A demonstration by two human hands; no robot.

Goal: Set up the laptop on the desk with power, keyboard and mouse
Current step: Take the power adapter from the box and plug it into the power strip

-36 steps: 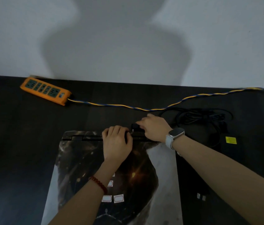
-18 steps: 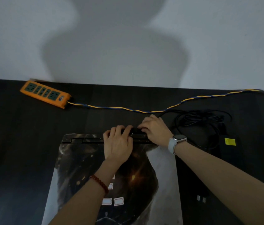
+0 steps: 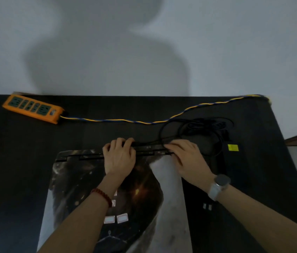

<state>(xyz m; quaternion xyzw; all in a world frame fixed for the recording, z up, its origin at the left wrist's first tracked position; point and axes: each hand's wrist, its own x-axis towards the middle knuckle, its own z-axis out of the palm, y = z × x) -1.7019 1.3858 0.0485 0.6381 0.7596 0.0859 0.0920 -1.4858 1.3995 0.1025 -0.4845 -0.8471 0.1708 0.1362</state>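
A closed laptop (image 3: pixel 82 179) with a dark picture on its lid lies on the black desk (image 3: pixel 16 161) in front of me. My left hand (image 3: pixel 119 157) rests on the lid with its fingers curled over the rear edge. My right hand (image 3: pixel 187 157) sits at the right end of that edge, fingers closed where the black charger cable (image 3: pixel 147 143) runs along it. The cable loops back into a loose bundle (image 3: pixel 204 125) beside the black power brick (image 3: pixel 233 148) with a yellow label. The cable's plug end is hidden by my fingers.
An orange power strip (image 3: pixel 32 108) lies at the desk's far left, and its yellow-and-blue cord (image 3: pixel 125 121) crosses to the far right corner. A dark flat thing with two small white marks (image 3: pixel 207 206) lies right of the laptop. A grey wall stands behind the desk.
My hands have drawn apart along the laptop's rear edge, the right one sliding right. The cable now lies stretched along that edge between them.
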